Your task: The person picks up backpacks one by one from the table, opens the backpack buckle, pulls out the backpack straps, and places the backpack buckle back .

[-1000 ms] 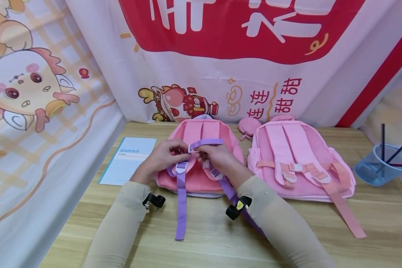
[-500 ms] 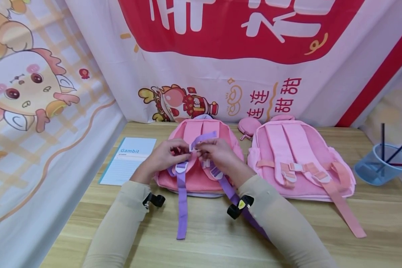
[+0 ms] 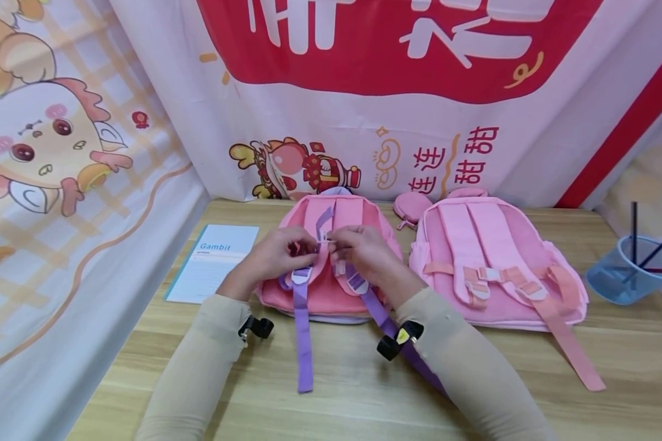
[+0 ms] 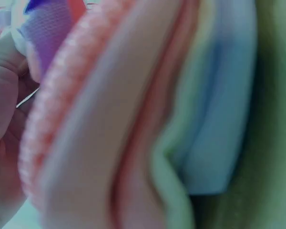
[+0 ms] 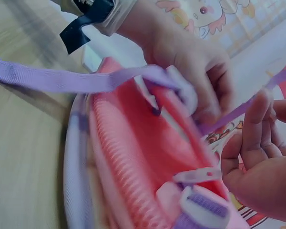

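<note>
A pink backpack [image 3: 306,300] lies back panel up, its purple webbing and white buckles showing. My left hand [image 3: 284,251] pinches a short purple chest strap [image 3: 324,220] above the left shoulder strap; in the right wrist view this left hand [image 5: 195,71] has its fingertips at the strap [image 5: 233,114]. On the other side, my right hand [image 3: 364,254] holds the same strap by thumb and fingertips at a small white buckle [image 3: 324,241]. Its loose end points upward. A white clip [image 5: 200,176] hangs below the right hand [image 5: 262,157]. Pink fabric hides most of the left hand in its wrist view.
A second pink backpack [image 3: 507,269] with peach straps lies at the right, a small round pink pouch [image 3: 412,207] behind it. Farther right stands a blue mesh cup [image 3: 620,275] with pencils. A notebook [image 3: 215,263] lies left on the wooden table [image 3: 353,386].
The strap's loose end has swung from lying rightward over my right hand to standing upward. My right fingertips have shifted slightly right beside the buckle; my left hand stays nearly in place.
</note>
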Demonstrator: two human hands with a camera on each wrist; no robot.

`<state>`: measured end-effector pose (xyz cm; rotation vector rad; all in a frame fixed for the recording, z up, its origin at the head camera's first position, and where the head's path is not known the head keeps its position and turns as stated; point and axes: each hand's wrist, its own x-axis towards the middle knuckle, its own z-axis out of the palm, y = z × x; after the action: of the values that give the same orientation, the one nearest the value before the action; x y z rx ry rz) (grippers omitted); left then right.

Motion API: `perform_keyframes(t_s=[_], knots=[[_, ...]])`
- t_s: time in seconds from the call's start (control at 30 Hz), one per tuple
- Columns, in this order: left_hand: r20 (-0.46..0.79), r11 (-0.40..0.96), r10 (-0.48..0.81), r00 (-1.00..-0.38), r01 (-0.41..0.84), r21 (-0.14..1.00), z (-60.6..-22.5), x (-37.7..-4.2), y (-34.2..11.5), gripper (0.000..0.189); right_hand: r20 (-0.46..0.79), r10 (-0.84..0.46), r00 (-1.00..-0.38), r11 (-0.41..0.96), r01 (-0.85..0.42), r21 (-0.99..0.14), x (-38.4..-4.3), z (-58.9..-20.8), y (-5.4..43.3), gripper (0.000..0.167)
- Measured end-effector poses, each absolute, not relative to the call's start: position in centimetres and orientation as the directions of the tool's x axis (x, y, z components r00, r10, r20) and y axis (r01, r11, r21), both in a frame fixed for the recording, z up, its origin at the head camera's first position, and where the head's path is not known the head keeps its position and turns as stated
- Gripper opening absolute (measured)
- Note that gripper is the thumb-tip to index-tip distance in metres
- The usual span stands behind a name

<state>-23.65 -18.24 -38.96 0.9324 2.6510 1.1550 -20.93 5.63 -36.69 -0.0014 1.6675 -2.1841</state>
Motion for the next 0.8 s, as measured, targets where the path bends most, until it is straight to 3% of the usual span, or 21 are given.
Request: perform_keyframes(t_s=[0.47, 0.8], knots=[[0.066, 0.56, 0.597, -0.799, 0.474, 0.679, -40.0, -23.6, -18.2, 0.016, -0.194, -0.301, -0.934, -0.257, 0.276, -0.926, -20.3, -34.3, 6.8, 0.018], [0.038, 0.595, 0.6, -0.799, 0.477, 0.647, -39.7, -23.6, -18.1, 0.015, -0.159, -0.314, -0.936, -0.322, 0.263, -0.91, -20.2, -33.4, 7.3, 0.032]])
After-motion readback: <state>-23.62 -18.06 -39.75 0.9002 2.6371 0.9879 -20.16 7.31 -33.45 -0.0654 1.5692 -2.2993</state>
